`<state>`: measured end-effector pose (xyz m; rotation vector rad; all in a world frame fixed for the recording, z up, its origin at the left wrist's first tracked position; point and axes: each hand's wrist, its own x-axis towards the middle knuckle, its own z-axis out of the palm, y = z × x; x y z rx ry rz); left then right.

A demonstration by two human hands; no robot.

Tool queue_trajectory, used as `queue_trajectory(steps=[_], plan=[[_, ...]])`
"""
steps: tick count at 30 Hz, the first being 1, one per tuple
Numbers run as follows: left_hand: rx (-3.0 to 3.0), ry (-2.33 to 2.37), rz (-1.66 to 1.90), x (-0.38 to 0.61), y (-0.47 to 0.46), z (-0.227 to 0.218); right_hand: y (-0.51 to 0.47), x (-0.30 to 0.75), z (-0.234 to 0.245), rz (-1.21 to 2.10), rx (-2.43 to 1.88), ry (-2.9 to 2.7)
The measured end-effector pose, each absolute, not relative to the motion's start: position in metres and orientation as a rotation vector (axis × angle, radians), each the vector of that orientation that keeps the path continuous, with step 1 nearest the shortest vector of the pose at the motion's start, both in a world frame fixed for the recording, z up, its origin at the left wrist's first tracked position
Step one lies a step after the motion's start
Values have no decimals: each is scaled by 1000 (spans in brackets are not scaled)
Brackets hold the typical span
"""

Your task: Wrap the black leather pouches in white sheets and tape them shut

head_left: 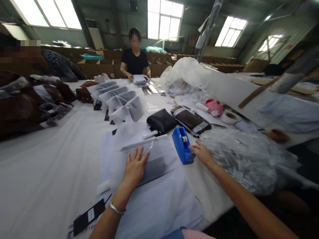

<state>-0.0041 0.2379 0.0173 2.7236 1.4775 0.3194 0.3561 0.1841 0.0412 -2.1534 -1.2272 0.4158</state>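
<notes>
My left hand (135, 168) lies flat with its fingers spread on a flat dark item in a translucent white wrapper (157, 166). A clear shiny strip shows near its fingertips. Just to the right stands a blue tape dispenser (181, 146) with a small white-cored roll. At its near right end, my right hand (203, 154) pinches with thumb and index finger, other fingers raised; the tape between them is too small to see clearly. Beyond the dispenser lie a black leather pouch (161, 121) and a brown wallet-like item (190, 120) partly in clear plastic.
Crumpled clear plastic bags (246, 159) heap up on the right. Several wrapped sheets (129, 103) stand in a row at the back left, near brown leather bags (22, 103). A black tag (89, 217) lies front left. A co-worker (135, 61) stands across the table.
</notes>
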Motion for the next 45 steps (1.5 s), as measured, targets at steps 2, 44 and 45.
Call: queue_trajectory(steps=[2, 44, 45], plan=[[2728, 1478, 309, -4, 238, 19, 178, 348, 32, 642, -2016, -998], [2416, 1364, 648, -24, 252, 25, 135, 346, 112, -327, -1363, -2456], [2354, 1392, 674, -29, 254, 25, 146, 337, 120, -312, -1269, -2507]])
